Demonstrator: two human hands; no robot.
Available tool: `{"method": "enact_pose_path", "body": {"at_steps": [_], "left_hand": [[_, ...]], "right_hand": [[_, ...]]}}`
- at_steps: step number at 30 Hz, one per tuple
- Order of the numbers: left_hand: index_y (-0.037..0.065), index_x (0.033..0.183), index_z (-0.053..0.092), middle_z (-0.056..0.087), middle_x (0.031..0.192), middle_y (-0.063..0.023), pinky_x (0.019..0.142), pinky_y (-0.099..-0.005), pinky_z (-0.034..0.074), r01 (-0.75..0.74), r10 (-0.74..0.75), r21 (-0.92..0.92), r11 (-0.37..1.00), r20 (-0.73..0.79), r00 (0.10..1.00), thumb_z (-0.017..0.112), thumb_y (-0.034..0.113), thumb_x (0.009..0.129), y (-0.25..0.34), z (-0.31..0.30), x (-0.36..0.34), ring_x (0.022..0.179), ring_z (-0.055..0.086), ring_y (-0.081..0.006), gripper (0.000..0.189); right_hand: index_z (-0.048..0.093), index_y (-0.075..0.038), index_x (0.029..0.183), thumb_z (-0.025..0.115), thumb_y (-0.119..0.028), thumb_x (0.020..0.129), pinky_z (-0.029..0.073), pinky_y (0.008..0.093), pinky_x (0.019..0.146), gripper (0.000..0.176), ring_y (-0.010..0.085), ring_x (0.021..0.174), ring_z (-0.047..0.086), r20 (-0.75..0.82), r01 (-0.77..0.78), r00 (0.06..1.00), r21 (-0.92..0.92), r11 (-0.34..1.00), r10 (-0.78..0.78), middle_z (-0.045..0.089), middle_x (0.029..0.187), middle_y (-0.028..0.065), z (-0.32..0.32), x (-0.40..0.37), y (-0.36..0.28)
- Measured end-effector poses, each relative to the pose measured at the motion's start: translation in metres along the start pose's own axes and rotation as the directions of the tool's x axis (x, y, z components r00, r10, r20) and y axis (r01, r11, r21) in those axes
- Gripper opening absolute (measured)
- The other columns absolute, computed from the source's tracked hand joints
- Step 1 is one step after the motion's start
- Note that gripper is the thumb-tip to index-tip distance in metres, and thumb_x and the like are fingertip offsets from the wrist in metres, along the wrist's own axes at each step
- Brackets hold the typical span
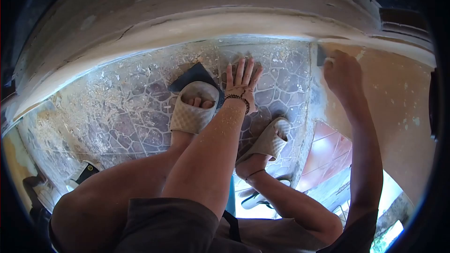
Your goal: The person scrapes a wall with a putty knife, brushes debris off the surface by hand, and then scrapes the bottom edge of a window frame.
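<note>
The bare left hand (241, 86) spreads its fingers out, and the bare right hand (343, 74) curls up tight.

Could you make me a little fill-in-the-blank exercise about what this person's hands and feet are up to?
1. The left hand lies on the floor with a braided ____ around its wrist.
2. The ____ hand holds a flat grey tool.
3. The open front of the pale slipper nearest the left hand shows the person's ____.

Missing words: bracelet; right; toes.
</note>
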State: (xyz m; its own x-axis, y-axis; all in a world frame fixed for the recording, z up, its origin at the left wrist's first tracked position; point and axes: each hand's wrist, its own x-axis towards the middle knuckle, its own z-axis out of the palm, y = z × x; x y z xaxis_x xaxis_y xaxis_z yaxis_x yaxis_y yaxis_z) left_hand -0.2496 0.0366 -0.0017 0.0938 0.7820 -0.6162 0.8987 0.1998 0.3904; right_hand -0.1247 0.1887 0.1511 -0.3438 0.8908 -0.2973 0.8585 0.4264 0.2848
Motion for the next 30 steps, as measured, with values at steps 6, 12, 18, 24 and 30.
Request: {"method": "enact_pose_path", "body": {"at_steps": [6, 12, 18, 24, 30], "left_hand": [[0.02, 0.144, -0.008, -0.018, 0.148, -0.0127, 0.105, -0.057, -0.01, -0.001, 0.001, -0.007, 1.0, 0.004, 1.0, 0.071, 0.054, 0.063, 0.0, 0.002, -0.003, 0.135, -0.019, -0.0341, 0.118], [0.02, 0.144, -0.009, -0.018, 0.148, -0.0125, 0.105, -0.0573, -0.01, 0.001, -0.001, -0.004, 1.0, 0.0, 1.0, 0.072, 0.054, 0.063, 0.001, 0.006, -0.005, 0.135, -0.018, -0.0343, 0.119], [0.02, 0.144, -0.009, -0.018, 0.148, -0.0128, 0.104, -0.058, -0.01, 0.006, -0.005, -0.013, 1.0, 0.012, 1.0, 0.073, 0.053, 0.063, 0.001, 0.003, -0.005, 0.135, -0.019, -0.0344, 0.119], [0.019, 0.144, -0.008, -0.018, 0.148, -0.0131, 0.104, -0.0593, -0.01, 0.001, -0.001, -0.027, 1.0, 0.004, 1.0, 0.073, 0.053, 0.062, 0.0, 0.003, -0.005, 0.135, -0.019, -0.0349, 0.12], [0.02, 0.144, -0.008, -0.018, 0.148, -0.0111, 0.104, -0.0585, -0.011, 0.005, -0.005, -0.014, 1.0, 0.011, 1.0, 0.071, 0.054, 0.064, 0.004, 0.002, -0.005, 0.135, -0.019, -0.0336, 0.118]], "right_hand": [[0.061, -0.001, 0.096, 0.051, -0.02, 0.081, 0.048, 0.0444, 0.078, 0.026, 0.035, 0.084, 0.062, 0.057, -0.003, 0.998, 0.019, 1.0, 0.002, 0.063, 0.086, 0.0205, 0.004, -0.007, 0.001], [0.06, -0.001, 0.096, 0.05, -0.019, 0.081, 0.049, 0.0439, 0.079, 0.025, 0.0364, 0.086, 0.062, 0.077, -0.063, 0.995, 0.01, 0.998, 0.062, 0.063, 0.088, 0.022, 0.013, -0.008, -0.004], [0.061, 0.0, 0.092, 0.05, -0.017, 0.08, 0.049, 0.044, 0.078, 0.023, 0.037, 0.086, 0.062, 0.107, -0.074, 0.992, -0.002, 0.997, 0.073, 0.062, 0.087, 0.024, 0.016, -0.003, -0.016], [0.062, 0.002, 0.089, 0.049, -0.014, 0.079, 0.049, 0.0436, 0.079, 0.022, 0.0362, 0.088, 0.062, 0.108, -0.07, 0.992, 0.017, 0.997, 0.068, 0.063, 0.088, 0.0236, 0.01, 0.004, -0.021], [0.063, 0.0, 0.089, 0.051, -0.014, 0.078, 0.049, 0.0433, 0.077, 0.021, 0.0358, 0.085, 0.062, 0.061, -0.105, 0.993, 0.044, 0.994, 0.102, 0.064, 0.088, 0.022, 0.005, -0.003, -0.018]]}}
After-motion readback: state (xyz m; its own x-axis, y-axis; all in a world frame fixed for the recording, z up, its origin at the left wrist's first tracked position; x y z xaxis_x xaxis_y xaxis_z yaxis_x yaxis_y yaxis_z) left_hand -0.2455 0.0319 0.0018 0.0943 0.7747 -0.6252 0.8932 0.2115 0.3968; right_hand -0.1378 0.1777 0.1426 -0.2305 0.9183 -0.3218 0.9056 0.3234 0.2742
